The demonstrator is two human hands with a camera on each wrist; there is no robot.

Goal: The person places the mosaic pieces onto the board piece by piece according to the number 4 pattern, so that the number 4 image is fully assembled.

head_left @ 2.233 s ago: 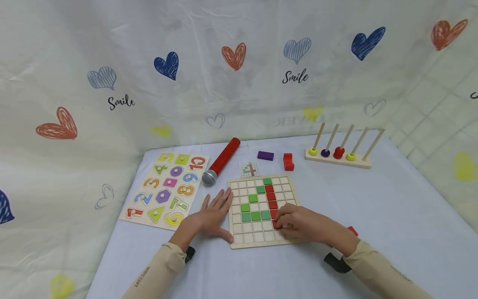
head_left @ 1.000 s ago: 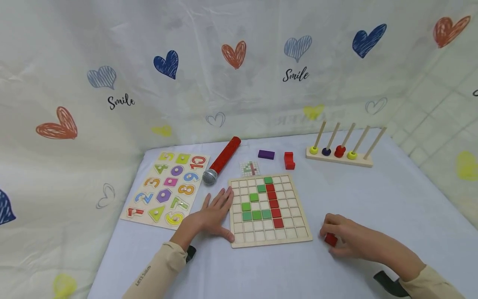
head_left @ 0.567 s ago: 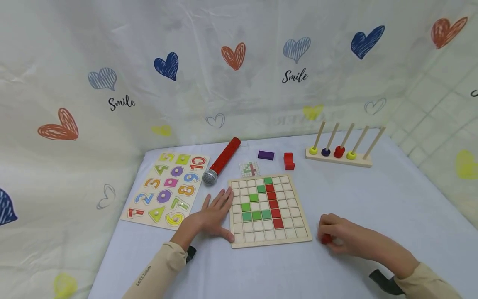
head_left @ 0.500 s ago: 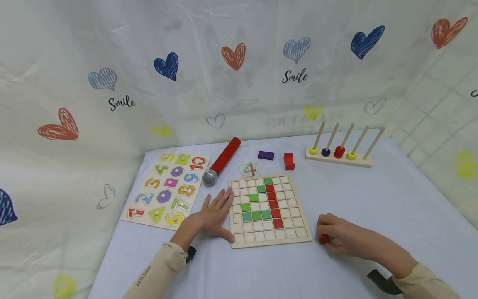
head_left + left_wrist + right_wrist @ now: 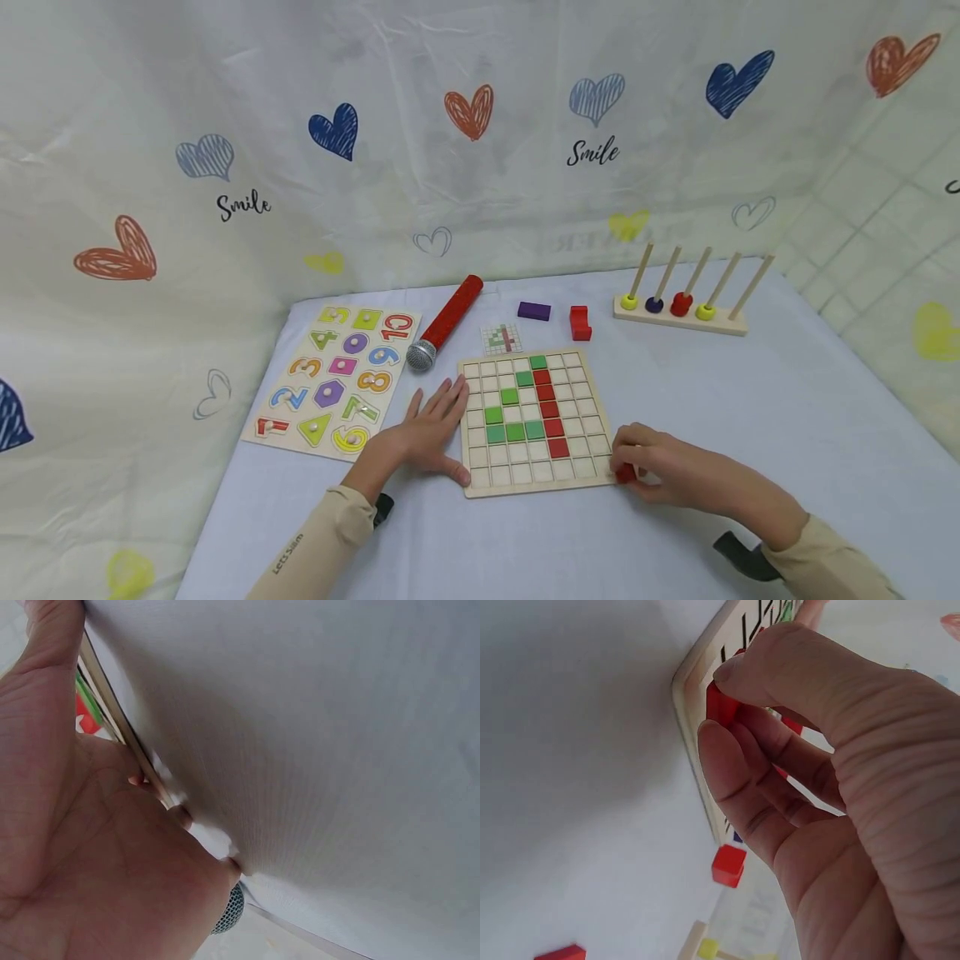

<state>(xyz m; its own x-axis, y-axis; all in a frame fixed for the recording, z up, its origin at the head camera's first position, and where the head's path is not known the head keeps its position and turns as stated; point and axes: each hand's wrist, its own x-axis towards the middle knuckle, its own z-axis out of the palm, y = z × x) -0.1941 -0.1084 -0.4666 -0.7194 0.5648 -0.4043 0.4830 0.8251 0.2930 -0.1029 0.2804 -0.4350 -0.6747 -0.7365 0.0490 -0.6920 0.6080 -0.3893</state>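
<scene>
A wooden grid board (image 5: 480,487) lies on the white cloth, with green tiles (image 5: 515,432) and a column of red tiles (image 5: 549,409) set in its cells. My left hand (image 5: 423,433) rests spread along the board's left edge, fingertips and thumb at the rim. At the lower right corner, my right hand (image 5: 667,468) pinches a small red block (image 5: 721,705) between thumb and fingers. The right wrist view shows that block close to the board's corner. Above the board's far edge lies a small pattern card (image 5: 500,340) with a similar green and red figure.
A number puzzle (image 5: 330,383) and a red toy microphone (image 5: 450,315) lie left. Behind the board are a purple block (image 5: 534,311) and a red curved block (image 5: 580,323). A peg stacker (image 5: 678,320) stands at back right. Another red block (image 5: 561,952) shows in the right wrist view.
My right hand left the red column, moved right off the board and took hold of a red block. It then came back left to the board's lower right corner. My left hand stayed put.
</scene>
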